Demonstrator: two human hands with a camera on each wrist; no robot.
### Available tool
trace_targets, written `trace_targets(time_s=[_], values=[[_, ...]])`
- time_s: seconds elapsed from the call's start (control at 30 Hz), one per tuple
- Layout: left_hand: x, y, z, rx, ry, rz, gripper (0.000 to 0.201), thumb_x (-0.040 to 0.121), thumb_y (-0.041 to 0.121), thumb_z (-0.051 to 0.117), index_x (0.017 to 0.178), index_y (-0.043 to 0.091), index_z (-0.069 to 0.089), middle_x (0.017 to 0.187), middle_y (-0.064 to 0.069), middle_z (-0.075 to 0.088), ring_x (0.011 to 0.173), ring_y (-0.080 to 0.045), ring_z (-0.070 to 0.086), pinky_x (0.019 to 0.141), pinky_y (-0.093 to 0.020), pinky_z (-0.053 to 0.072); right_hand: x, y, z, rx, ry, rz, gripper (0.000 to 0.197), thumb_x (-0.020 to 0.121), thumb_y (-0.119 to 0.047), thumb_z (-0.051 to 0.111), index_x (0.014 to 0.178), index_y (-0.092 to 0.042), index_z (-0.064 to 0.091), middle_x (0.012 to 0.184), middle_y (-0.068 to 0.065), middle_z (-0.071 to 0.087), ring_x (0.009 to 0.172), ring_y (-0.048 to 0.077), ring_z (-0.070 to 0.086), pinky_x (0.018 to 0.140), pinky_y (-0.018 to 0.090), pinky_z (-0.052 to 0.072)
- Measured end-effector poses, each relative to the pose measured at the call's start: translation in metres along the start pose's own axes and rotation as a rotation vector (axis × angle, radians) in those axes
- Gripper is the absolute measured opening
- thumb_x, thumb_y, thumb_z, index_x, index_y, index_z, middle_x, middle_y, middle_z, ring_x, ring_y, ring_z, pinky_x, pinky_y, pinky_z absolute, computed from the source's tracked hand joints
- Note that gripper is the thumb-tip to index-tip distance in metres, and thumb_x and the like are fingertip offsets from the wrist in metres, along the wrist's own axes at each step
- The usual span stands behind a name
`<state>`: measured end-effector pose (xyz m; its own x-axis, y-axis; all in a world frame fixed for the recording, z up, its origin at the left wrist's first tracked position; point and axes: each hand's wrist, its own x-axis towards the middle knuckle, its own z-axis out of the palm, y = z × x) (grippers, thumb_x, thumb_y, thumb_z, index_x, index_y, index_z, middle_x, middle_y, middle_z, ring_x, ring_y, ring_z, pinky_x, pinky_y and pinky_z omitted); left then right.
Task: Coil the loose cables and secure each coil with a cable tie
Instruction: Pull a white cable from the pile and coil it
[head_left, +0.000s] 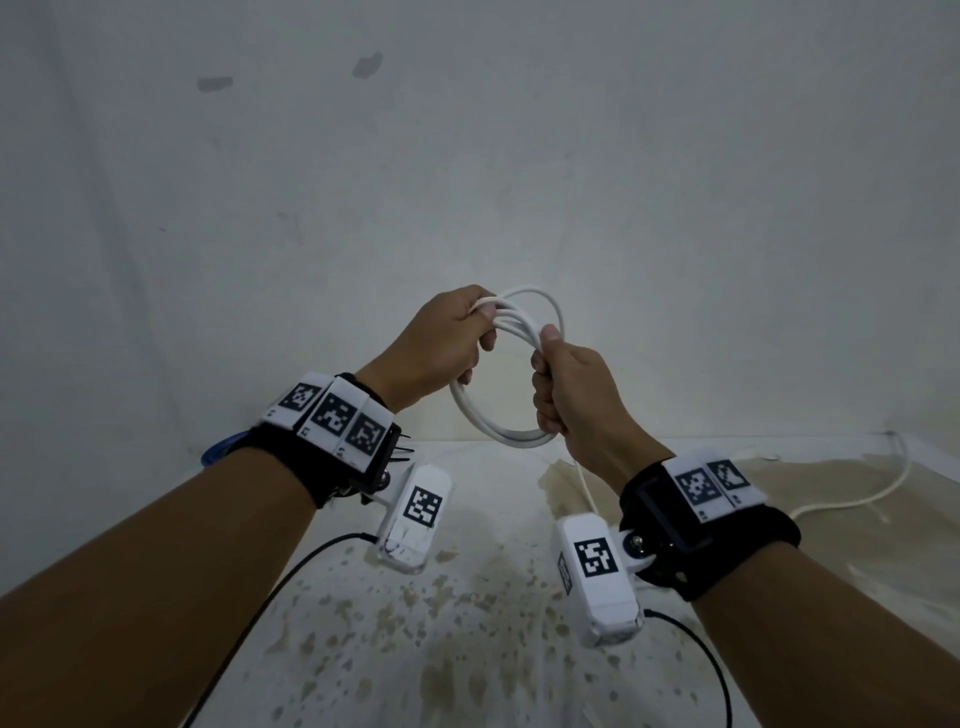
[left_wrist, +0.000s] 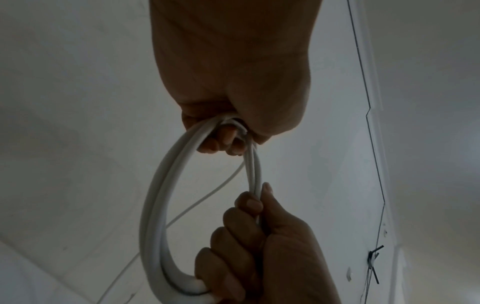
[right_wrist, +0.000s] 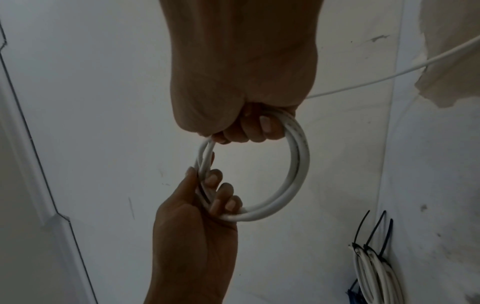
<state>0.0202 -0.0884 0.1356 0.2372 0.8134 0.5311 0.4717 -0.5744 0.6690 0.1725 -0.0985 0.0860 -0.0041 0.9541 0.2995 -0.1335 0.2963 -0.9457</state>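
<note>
A white cable coil (head_left: 493, 423) of several loops hangs in the air between both hands, in front of a pale wall. My left hand (head_left: 467, 338) grips its upper left side, thumb pressed over the strands. My right hand (head_left: 553, 384) is fisted round the right side of the coil. In the left wrist view the coil (left_wrist: 155, 205) runs from my left hand (left_wrist: 233, 131) down to the right hand (left_wrist: 249, 236). The right wrist view shows the coil (right_wrist: 298, 174) as a ring between the right hand (right_wrist: 249, 127) and left hand (right_wrist: 207, 197). A loose tail (right_wrist: 389, 76) leads off to the right.
The loose cable tail (head_left: 857, 499) trails over the stained floor toward the right wall corner. White cable coils bound with black cable ties (right_wrist: 374, 265) lie by the wall. Black tie ends (head_left: 402, 449) and a blue cable (head_left: 218, 447) show behind my left wrist.
</note>
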Motion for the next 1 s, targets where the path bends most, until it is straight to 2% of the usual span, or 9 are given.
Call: trace_targets(time_s=[0.13,0.27,0.47,0.57,0.7,0.8,0.87,0.93,1.0], values=[[-0.003,-0.001,0.002,0.129,0.048,0.072,0.028,0.099,0.037,0.052,0.121,0.020,0.059,0.073,0.011,0.056,0.046,-0.001,0.050,0.048,-0.019,0.041,-0.001,0.001,0.002,-0.021,-0.032,0.015,0.046,0.105,-0.041,0.038,0.066,-0.017,0.044,0.045,-0.007,0.031,0.037,0.010,0.024,0.041,0.022,0.024],[-0.002,-0.008,0.002,0.121,0.109,0.082,0.021,0.097,0.032,0.057,0.100,0.012,0.065,0.070,0.007,0.058,0.051,0.000,0.048,0.052,-0.020,0.037,-0.003,0.003,0.003,-0.024,-0.076,-0.002,0.046,0.105,-0.040,0.038,0.066,-0.017,0.045,0.046,-0.007,0.032,0.037,0.009,0.025,0.042,0.022,0.024],[-0.005,-0.010,0.002,0.214,0.101,0.111,0.024,0.100,0.033,0.050,0.098,0.012,0.060,0.074,0.005,0.062,0.059,-0.003,0.050,0.056,-0.015,0.038,-0.008,0.006,0.007,-0.052,-0.079,-0.011,0.046,0.105,-0.041,0.037,0.068,-0.016,0.046,0.045,-0.008,0.034,0.038,0.010,0.027,0.043,0.023,0.027],[-0.005,-0.010,0.002,0.277,0.155,0.142,0.030,0.099,0.039,0.050,0.094,0.012,0.062,0.066,0.008,0.056,0.058,-0.006,0.049,0.056,-0.020,0.037,-0.010,0.006,0.011,-0.067,-0.077,-0.028,0.046,0.105,-0.041,0.037,0.069,-0.015,0.047,0.045,-0.007,0.035,0.039,0.011,0.030,0.044,0.024,0.030],[-0.007,-0.013,0.001,0.259,0.286,0.155,0.030,0.101,0.034,0.049,0.088,0.014,0.067,0.060,0.010,0.054,0.059,-0.006,0.050,0.060,-0.025,0.038,-0.011,0.002,0.017,-0.194,-0.047,-0.066,0.049,0.104,-0.042,0.038,0.074,-0.009,0.058,0.047,-0.005,0.045,0.039,0.011,0.042,0.051,0.029,0.041],[-0.009,-0.014,-0.003,0.227,0.318,0.153,0.030,0.100,0.033,0.051,0.087,0.012,0.069,0.055,0.012,0.052,0.055,-0.003,0.049,0.059,-0.024,0.036,-0.009,-0.009,0.011,-0.691,0.202,-0.286,0.045,0.101,-0.046,0.040,0.079,-0.014,0.062,0.068,-0.003,0.063,0.065,0.017,0.062,0.065,0.032,0.047],[-0.010,-0.012,-0.007,0.250,0.288,0.187,0.029,0.100,0.033,0.052,0.084,0.016,0.068,0.054,0.015,0.054,0.056,-0.001,0.050,0.059,-0.021,0.036,-0.003,-0.020,0.005,-0.933,0.391,-0.474,0.031,0.100,-0.043,0.044,0.095,-0.019,0.063,0.105,0.002,0.064,0.102,0.025,0.057,0.083,0.037,0.043],[-0.010,-0.010,-0.010,0.261,0.254,0.218,0.026,0.100,0.033,0.052,0.082,0.021,0.067,0.056,0.023,0.057,0.057,0.002,0.052,0.058,-0.018,0.035,0.011,-0.034,-0.001,-1.069,0.236,-0.473,0.026,0.101,-0.038,0.042,0.109,-0.024,0.063,0.128,0.002,0.057,0.120,0.026,0.050,0.097,0.042,0.037],[-0.009,-0.009,-0.014,0.250,0.270,0.231,0.026,0.099,0.032,0.053,0.085,0.019,0.069,0.057,0.024,0.057,0.058,0.003,0.052,0.058,-0.017,0.035,0.023,-0.047,-0.006,-1.166,-0.024,-0.419,0.029,0.102,-0.037,0.041,0.093,-0.026,0.067,0.104,-0.004,0.070,0.103,0.019,0.063,0.090,0.036,0.043]])
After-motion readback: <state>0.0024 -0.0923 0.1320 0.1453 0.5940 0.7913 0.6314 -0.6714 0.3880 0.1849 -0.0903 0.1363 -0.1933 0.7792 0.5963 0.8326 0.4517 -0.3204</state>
